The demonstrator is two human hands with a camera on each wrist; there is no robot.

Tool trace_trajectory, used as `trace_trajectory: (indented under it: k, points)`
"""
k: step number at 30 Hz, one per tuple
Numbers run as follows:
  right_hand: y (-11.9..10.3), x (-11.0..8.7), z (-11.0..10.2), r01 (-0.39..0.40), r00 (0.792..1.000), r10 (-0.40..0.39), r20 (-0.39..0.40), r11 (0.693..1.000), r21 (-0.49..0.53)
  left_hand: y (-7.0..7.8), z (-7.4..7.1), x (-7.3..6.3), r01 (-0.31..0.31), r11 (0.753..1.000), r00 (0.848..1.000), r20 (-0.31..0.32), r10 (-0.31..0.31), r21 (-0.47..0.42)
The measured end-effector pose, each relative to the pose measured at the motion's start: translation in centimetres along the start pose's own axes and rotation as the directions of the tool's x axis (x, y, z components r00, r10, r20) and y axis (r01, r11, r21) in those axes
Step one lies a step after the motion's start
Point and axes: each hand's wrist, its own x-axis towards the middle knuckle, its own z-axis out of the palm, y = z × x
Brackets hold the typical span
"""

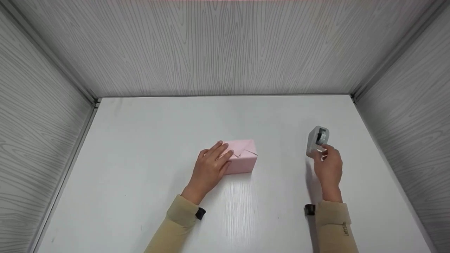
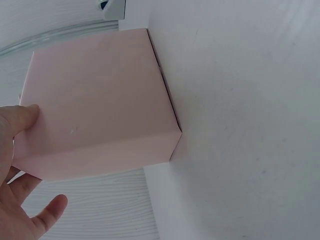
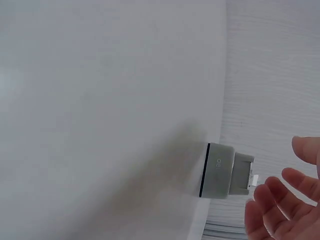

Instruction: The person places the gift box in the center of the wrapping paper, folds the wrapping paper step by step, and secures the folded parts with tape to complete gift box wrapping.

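A pink paper-wrapped box (image 1: 242,164) sits on the white table, a folded triangular flap on its top. Across its left end lies my left hand (image 1: 210,165), fingers on top and thumb (image 2: 25,117) against the near side. Farther right stands a grey tape dispenser (image 1: 311,142) with a roll in it. My right hand (image 1: 328,167) is at the dispenser's near end. In the right wrist view its thumb and fingers are spread apart, fingertips close to a short clear tape end (image 3: 254,180) sticking out from the cutter.
The white table (image 1: 158,123) is bounded by grey wood-grain panels at the back (image 1: 225,49), left (image 1: 35,116) and right (image 1: 407,105). The dispenser stands toward the right edge, a gap of tabletop between it and the box.
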Motion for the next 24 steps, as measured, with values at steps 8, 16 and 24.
trace_trajectory:
  k: [8,16,24]
  points:
    - [1.4,2.2,-0.7,-0.104,0.995,0.104,0.012,0.995,-0.013,0.0,0.0,0.0,0.006,1.0,1.0,0.005,-0.006,-0.001]
    - [1.8,3.1,-0.7,-0.183,0.973,0.171,0.154,0.981,0.07,0.0,0.1,0.0,-0.001,1.0,1.0,-0.014,0.001,-0.02]
    - [1.7,3.8,-0.7,-0.303,0.934,0.271,0.232,0.946,0.115,0.0,0.1,0.0,-0.006,1.0,1.0,-0.018,0.006,-0.024]
